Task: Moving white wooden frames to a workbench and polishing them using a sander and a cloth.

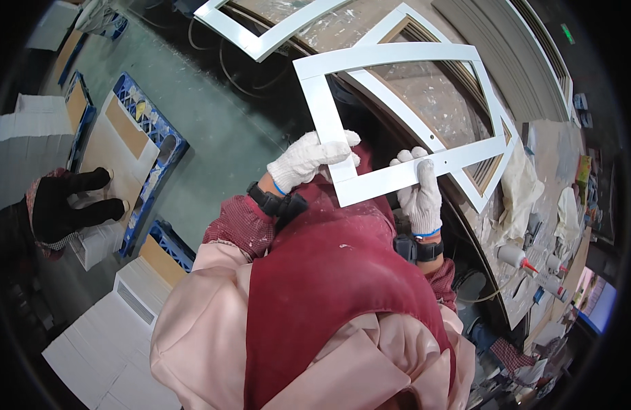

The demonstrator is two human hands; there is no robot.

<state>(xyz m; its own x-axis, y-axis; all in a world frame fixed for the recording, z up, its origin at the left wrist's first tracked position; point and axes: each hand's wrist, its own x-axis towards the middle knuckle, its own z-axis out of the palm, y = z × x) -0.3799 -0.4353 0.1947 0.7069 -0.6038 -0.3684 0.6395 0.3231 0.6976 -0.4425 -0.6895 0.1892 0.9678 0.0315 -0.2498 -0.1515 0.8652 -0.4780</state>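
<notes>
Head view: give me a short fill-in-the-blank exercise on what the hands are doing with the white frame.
1. Both hands wear ____ knit gloves.
2. The left hand and right hand grip the same white ____ by its lower corner and bottom rail.
3. The frame is held up over a paint-spattered ____.
4. A black ____ sits on each wrist.

Missing words: white; frame; workbench; band

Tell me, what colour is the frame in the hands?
White: the frame, seen best in the head view.
</notes>
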